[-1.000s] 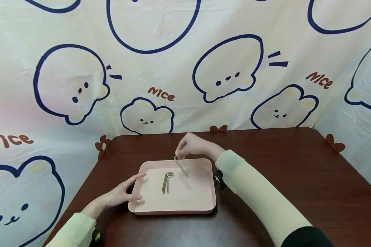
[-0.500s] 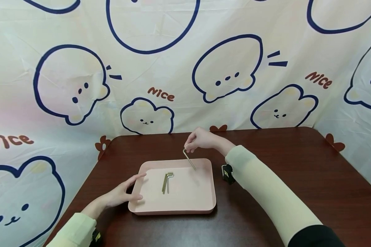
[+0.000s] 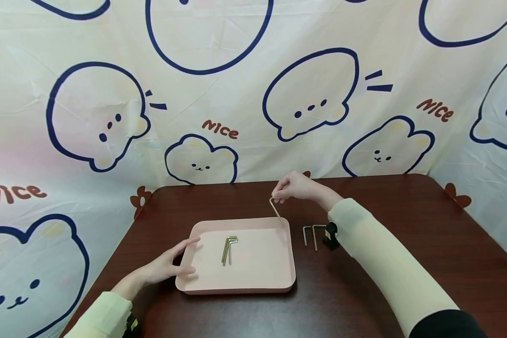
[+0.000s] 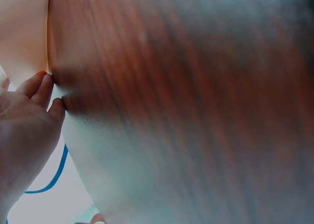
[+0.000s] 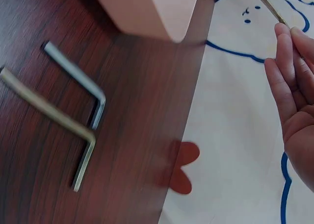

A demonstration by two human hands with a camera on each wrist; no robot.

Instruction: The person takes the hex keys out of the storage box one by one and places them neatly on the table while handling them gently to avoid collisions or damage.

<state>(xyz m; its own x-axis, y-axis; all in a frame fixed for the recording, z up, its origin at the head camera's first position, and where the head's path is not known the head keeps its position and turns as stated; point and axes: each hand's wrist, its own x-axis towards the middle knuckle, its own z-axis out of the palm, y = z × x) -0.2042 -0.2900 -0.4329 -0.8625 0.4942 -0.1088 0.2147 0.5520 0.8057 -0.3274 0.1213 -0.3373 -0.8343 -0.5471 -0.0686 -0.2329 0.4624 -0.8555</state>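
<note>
A pink tray (image 3: 259,272) stands on the table, with several hex keys (image 3: 229,249) lying together inside it. My left hand (image 3: 166,264) rests at the tray's left edge, thumb and index finger spread over the rim. In the left wrist view, other fingers (image 4: 37,87) sit against the tray's outer side. Above the tray's far right corner, my right hand (image 3: 297,186) pinches another hex key (image 3: 277,211) by its bent end, its long arm slanting down. Two more hex keys (image 5: 73,72) (image 5: 54,115) lie side by side on the table right of the tray.
The dark wooden table (image 3: 388,225) ends at a cloth backdrop (image 3: 245,94) printed with bears. The right wrist device (image 3: 331,236) hangs close beside the two hex keys on the table.
My right hand has moved right and slightly farther back, carrying the hex key from over the tray's middle to its far right corner. Two hex keys on the table have come into view. The left hand stays put.
</note>
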